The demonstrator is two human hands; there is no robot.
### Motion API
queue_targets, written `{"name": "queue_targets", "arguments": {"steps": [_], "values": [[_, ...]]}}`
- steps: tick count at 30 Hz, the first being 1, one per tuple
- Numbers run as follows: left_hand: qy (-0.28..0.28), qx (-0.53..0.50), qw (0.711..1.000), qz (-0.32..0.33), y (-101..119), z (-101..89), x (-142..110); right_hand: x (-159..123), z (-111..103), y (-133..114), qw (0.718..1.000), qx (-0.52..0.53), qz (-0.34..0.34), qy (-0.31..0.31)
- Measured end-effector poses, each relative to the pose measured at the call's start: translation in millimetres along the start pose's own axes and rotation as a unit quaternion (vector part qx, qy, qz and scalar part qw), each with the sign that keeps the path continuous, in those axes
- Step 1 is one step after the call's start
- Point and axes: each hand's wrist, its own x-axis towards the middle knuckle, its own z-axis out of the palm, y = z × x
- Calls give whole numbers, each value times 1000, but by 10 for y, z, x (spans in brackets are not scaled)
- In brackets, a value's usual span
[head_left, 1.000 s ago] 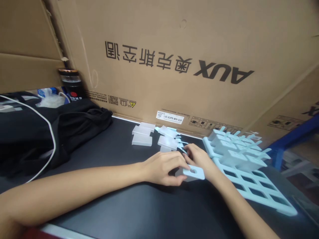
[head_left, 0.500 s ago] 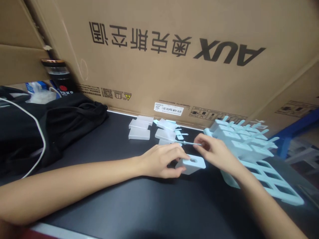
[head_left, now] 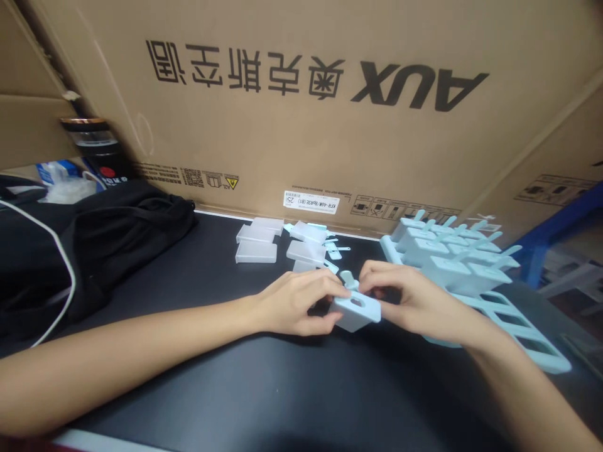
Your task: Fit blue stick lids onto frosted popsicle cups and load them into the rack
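Big cardboard box standing behind a black table, pale blue rack off to the right. Left hand and right hand meet mid-table, the left gripping a loose popsicle mold, the right pinching a little stick just beside its top.

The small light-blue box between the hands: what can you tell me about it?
The small light-blue box looks plastic, with a flat, round-cornered top, a dark slot-like opening and a body below. Nothing is seen standing in the opening. It is upright, its top tipped slightly toward the camera; whether it rests on the black tabletop is unclear. The left hand grips its left end, and the thumb of the right hand appears to touch its right end.
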Motion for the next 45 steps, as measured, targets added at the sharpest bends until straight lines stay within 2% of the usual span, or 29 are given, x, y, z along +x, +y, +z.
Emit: {"name": "queue_targets", "arguments": {"steps": [4,6,8,10,11,13,15,18,28,33,37,41,43,45], "values": [[-8,-11,1000,-4,9,-12,12,-1,27,14,998,-42,35,7],[-10,-8,1000,-8,12,-16,12,-21,11,29,995,-28,75,59],[-9,-2,1000,-10,14,-17,11,-55,-17,14,984,10,109,138],[-6,4,1000,-13,16,-16,10,-86,-41,-48,973,54,106,195],[-5,6,1000,-14,16,-16,10,-96,-46,-95,973,71,91,202],[-6,4,1000,-16,14,-15,10,-100,-40,-195,981,83,41,173],[-10,-3,1000,-18,9,-15,11,-86,-15,-272,991,65,4,119],[-16,-13,999,-26,-2,-13,9,-65,30,-301,997,27,-3,73],[-12,-11,999,-36,-6,-2,-3,-95,69,-175,993,-63,17,100],[-16,-8,999,-37,-12,2,-9,-88,54,-182,994,-83,-12,73],[-16,7,999,-31,6,-11,-2,-18,46,-253,995,-94,7,14],[-32,41,998,-40,43,-37,21,-99,-133,-422,985,-168,33,-36],[-50,80,994,-55,60,-48,31,-277,-341,-489,975,-207,57,-53],[-74,120,987,-74,66,-53,36,-526,-602,-499,966,-234,100,-36]]}}
